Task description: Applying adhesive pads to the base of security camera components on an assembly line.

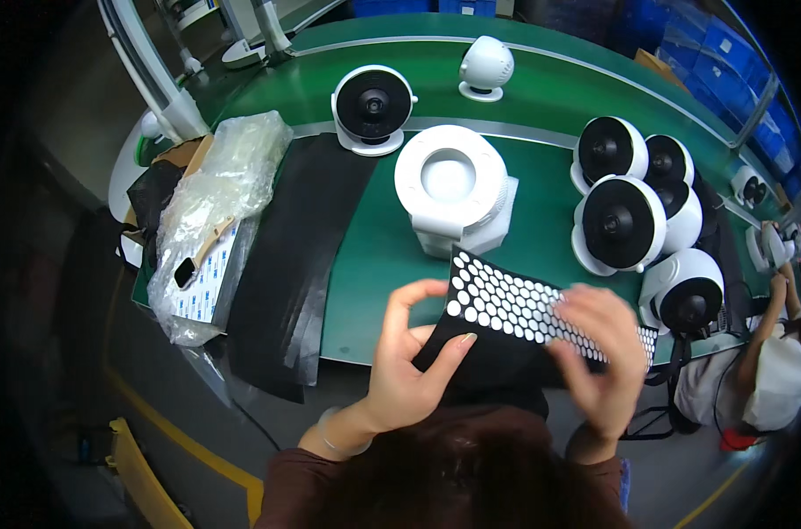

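A black sheet covered in rows of white round stickers (506, 304) is held in front of me above the table's near edge. My left hand (409, 366) pinches its left end, thumb in front and fingers behind. Over the sheet's right part hovers or rests my right hand (603, 353); its fingers are bent and blurred, and I cannot tell whether they grip anything. Just beyond the sheet, a white fan-like device (458, 189) lies with its round, recessed base facing up.
On the green table (365, 300), several white devices with black round fronts (625, 222) cluster at right; another device (374, 104) stands behind. Black strips (299, 256) lie at left beside bubble wrap (228, 176) and a watch (186, 272). Another person (771, 370) sits at far right.
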Tool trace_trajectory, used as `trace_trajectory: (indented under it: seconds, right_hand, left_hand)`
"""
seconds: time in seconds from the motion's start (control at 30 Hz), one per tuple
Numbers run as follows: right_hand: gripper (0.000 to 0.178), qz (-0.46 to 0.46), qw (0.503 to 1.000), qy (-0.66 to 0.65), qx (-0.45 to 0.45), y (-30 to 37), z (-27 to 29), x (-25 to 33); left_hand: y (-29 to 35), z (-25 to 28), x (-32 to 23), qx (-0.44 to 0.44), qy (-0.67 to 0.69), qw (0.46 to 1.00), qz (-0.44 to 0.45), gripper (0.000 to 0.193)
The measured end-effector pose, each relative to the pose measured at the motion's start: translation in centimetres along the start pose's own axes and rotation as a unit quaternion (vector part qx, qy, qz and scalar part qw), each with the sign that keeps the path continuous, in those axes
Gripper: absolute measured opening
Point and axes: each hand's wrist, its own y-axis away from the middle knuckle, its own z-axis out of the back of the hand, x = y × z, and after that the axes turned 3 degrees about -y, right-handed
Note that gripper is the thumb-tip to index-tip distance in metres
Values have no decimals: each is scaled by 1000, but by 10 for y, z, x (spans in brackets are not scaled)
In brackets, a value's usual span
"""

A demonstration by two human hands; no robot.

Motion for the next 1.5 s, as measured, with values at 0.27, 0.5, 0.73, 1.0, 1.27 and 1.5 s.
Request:
trace_trajectory:
  seconds: [0.27,0.5,0.73,1.0,1.27,1.5]
  right_hand:
    - [35,78,995,-52,20,-8,-53,14]
    - [26,57,991,-115,44,-16,-43,9]
    - [29,75,994,-82,21,-26,-38,24]
    - [27,110,992,-63,-11,-27,-49,25]
    - [27,150,987,-55,-13,-34,-46,29]
    - [17,61,964,-250,69,-72,-37,12]
  left_hand:
    - [1,11,0,0,-156,987,-44,32]
    - [5,14,-9,11,-41,997,57,33]
    - [4,16,3,-41,-96,994,-32,14]
    - [-2,16,0,-31,-201,974,-103,15]
    - [-2,17,-20,-47,-331,934,-124,5]
    - [-32,29,-48,101,-257,961,-2,4]
